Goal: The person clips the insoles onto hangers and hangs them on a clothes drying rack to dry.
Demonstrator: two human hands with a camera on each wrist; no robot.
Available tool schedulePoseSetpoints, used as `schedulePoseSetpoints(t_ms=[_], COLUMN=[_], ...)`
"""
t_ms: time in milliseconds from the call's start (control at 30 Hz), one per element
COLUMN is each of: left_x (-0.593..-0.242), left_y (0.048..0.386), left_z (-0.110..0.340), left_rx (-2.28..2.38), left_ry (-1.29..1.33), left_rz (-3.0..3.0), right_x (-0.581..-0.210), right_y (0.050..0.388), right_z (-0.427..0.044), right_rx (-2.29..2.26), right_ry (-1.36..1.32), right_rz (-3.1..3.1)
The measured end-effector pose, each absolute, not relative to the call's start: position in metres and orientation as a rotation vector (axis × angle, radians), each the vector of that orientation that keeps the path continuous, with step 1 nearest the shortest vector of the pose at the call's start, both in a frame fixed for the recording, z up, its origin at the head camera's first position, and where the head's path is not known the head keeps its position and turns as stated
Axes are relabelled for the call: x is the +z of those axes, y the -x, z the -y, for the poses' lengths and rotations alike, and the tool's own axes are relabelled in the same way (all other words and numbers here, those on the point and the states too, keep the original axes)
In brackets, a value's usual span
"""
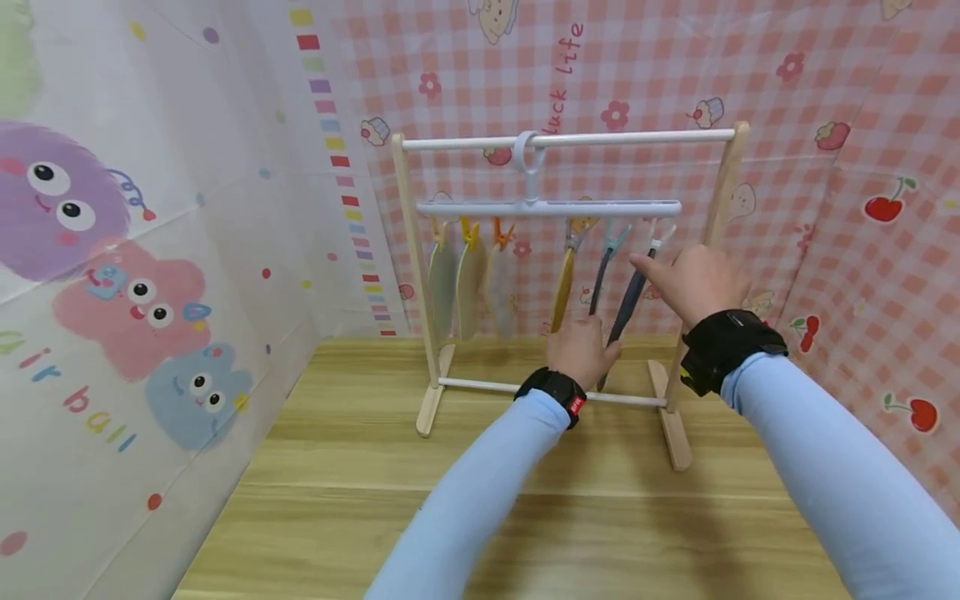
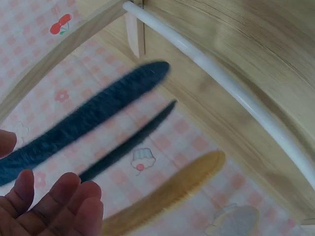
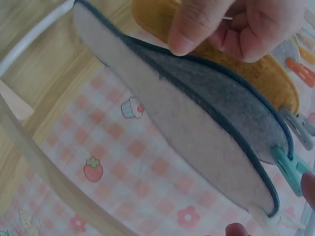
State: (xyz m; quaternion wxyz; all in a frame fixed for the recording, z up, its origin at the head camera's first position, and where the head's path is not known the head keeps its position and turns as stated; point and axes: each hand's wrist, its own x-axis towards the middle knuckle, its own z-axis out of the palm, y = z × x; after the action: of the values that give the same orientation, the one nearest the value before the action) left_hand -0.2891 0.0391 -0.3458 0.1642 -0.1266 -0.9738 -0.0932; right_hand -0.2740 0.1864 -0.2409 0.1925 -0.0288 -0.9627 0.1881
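Observation:
Several insole-shaped felt pads hang by clips from a pale hanger [image 1: 547, 208]. In the right-hand group are a mustard pad [image 1: 564, 287], a thin dark pad [image 2: 130, 142] and a dark blue pad [image 2: 93, 113] with a pale face. My left hand [image 1: 581, 350] is by the lower parts of the dark pads, thumb and fingers apart and loosely bent. My right hand [image 1: 705, 283] is beside the white clip [image 1: 657, 237] at the blue pad's top. Its thumb points left; in the right wrist view its fingertips [image 3: 237, 229] are spread, with a teal clip [image 3: 287, 169] near.
The hanger hooks over the upper bar [image 1: 637, 137] of a wooden stand, which has a lower white rod [image 1: 480, 384]. Grey-green [image 1: 442, 287], cream [image 1: 471, 287] and whitish pads [image 1: 498, 287] hang at left. Printed cloth [image 1: 810, 208] encloses the wooden tabletop [image 1: 330, 467].

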Motion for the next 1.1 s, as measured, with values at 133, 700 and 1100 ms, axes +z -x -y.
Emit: schedulePoseSetpoints(t_ms=[133, 700, 1100], left_x=[-0.349, -0.365, -0.386], left_y=[0.291, 0.295, 0.284], left_z=[-0.03, 0.029, 0.075], left_rx=[-0.246, -0.405, -0.427], left_ry=[0.375, 0.275, 0.264], left_rz=[2.781, 2.821, 2.811], right_x=[-0.249, -0.293, -0.343], right_y=[0.272, 0.261, 0.241], right_z=[-0.184, -0.189, -0.19], right_rx=[0.502, 0.622, 0.514], right_ry=[0.05, -0.023, 0.013], right_rz=[2.719, 2.708, 2.752])
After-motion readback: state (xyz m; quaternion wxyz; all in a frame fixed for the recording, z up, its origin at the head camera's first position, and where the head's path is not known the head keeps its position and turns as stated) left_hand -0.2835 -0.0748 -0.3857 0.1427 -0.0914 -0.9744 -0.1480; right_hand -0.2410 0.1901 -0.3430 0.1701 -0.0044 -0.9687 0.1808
